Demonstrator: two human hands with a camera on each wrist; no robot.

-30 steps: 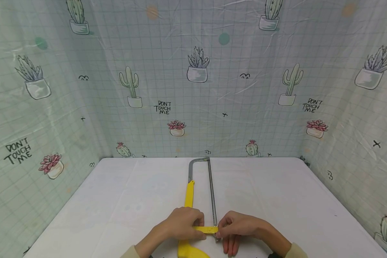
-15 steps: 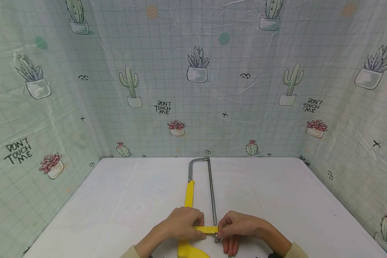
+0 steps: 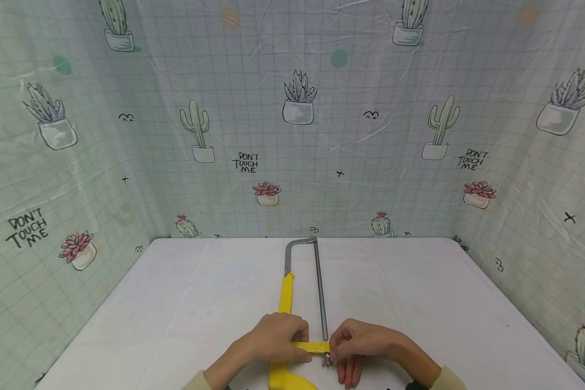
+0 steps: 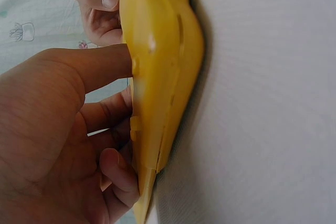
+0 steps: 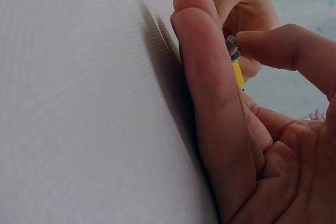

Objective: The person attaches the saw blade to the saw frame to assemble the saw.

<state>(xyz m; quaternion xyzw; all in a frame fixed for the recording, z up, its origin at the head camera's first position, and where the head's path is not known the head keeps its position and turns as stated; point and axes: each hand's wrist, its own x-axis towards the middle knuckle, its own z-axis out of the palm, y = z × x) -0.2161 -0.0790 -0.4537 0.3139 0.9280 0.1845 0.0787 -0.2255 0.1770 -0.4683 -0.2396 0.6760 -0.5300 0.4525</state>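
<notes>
A hacksaw with a yellow body (image 3: 286, 295) lies flat on the white table, its metal blade (image 3: 320, 287) running along the right side. My left hand (image 3: 279, 337) grips the yellow frame, thumb and fingers spread along it near the handle (image 3: 290, 379). In the left wrist view the yellow grip (image 4: 157, 72) hides part of those fingers. At the blade's near end sits a small metal wing nut (image 3: 327, 359). My right hand (image 3: 363, 341) pinches at this wing nut; the right wrist view shows the thumb tip against it. Its lower fingers (image 5: 215, 87) rest along the table.
The white table (image 3: 200, 303) spreads out on both sides of the saw. A cactus-printed sheet (image 3: 297, 146) hangs behind it and along both sides, meeting the table's far edge just beyond the saw's tip.
The wing nut shows at a different turn in each frame, with small shifts of the right fingertips. Both hands and the hacksaw otherwise stay in place.
</notes>
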